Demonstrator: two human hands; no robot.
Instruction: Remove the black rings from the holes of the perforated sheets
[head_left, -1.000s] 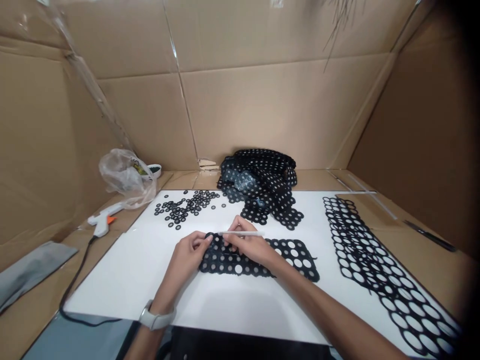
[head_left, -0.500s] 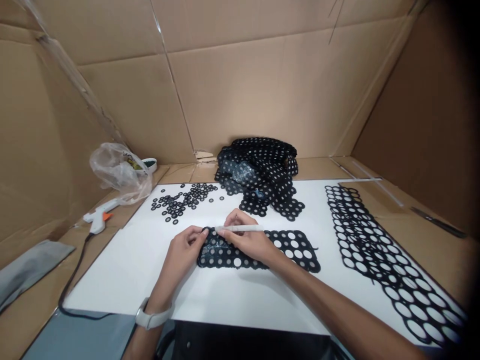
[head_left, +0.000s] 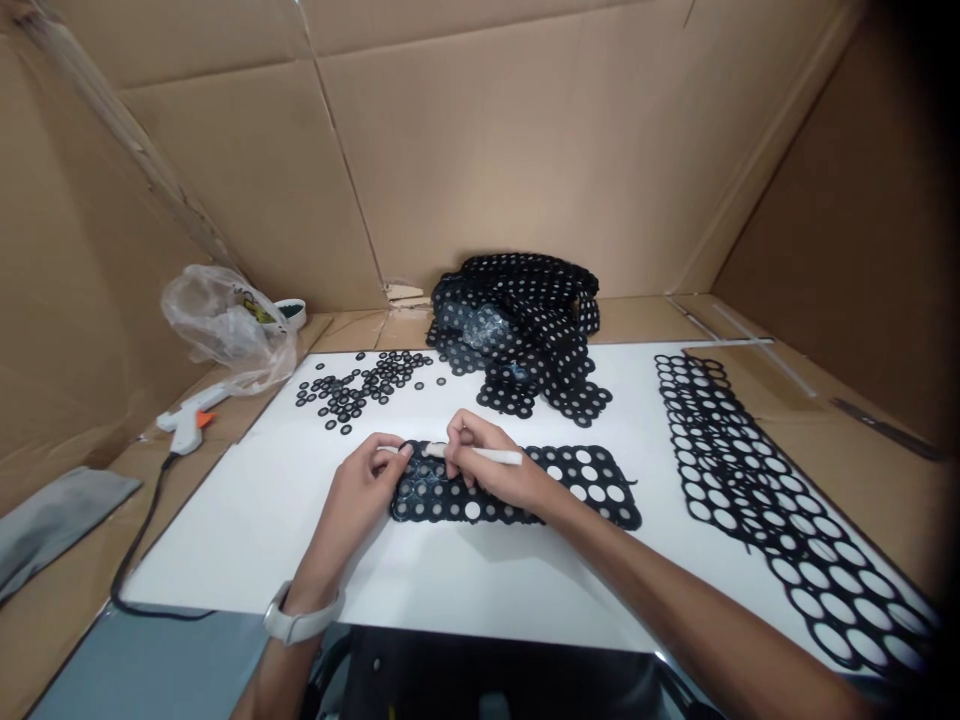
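Observation:
A black rectangular piece [head_left: 600, 476] of joined rings lies flat near the front of the white board. Its holes look grey in most places and white in several. At its upper left corner my left hand [head_left: 367, 478] pinches the edge between thumb and fingers. My right hand [head_left: 491, 462] rests over the middle of the piece, closed around a slim white pen-like stick [head_left: 498, 456]. The stick's tip points left, close to the top edge and the left thumb. My right hand and forearm hide part of the piece.
Small loose black rings [head_left: 360, 385] lie scattered at the back left. Behind the hands is a heap of black dotted mesh [head_left: 525, 300]. A larger-holed black mesh [head_left: 720, 465] stretches along the right. A glue gun [head_left: 187, 425], plastic bag [head_left: 225, 330] and dark knife-like tool [head_left: 889, 428] lie around.
The whole view has shifted slightly, with the board higher in the picture. My right fingers have curled more, and the stick's tip sits a little further left. My left hand keeps its pinch.

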